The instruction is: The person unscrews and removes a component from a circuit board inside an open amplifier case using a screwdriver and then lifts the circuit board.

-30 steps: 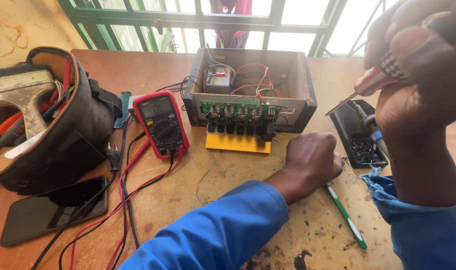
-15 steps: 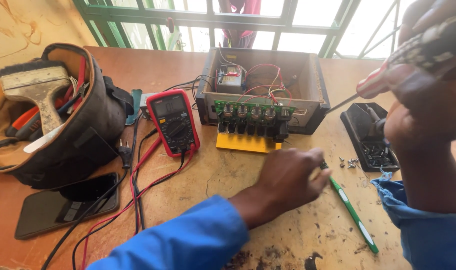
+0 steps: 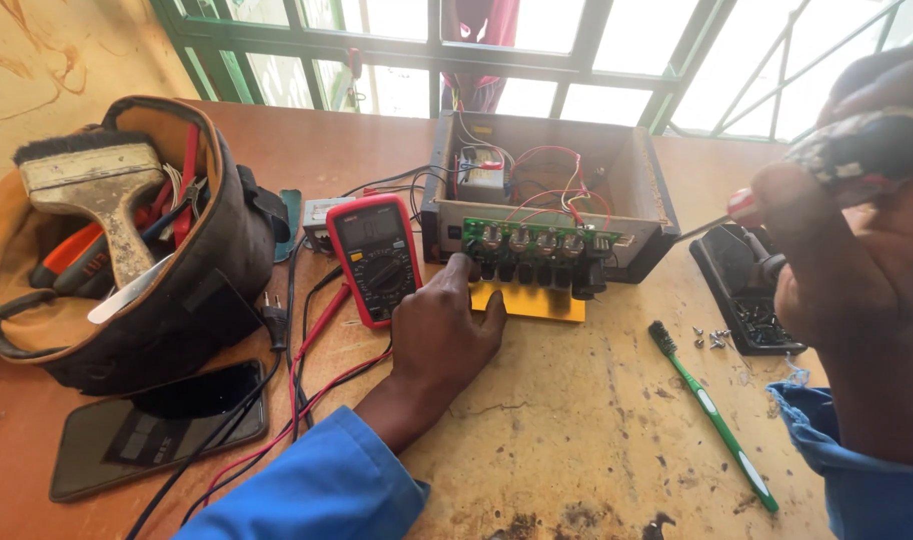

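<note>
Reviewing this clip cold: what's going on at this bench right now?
A person in blue sleeves works on an open wooden box of wiring. The left hand rests on the table, its fingers at the green circuit board above a yellow panel. The right hand is raised, gripping a screwdriver pointed at the box. A red multimeter, tool bag, toothbrush and phone lie around.

The single head camera is looking down and forward from close range over the wooden table (image 3: 576,440), facing the window (image 3: 536,50).
</note>
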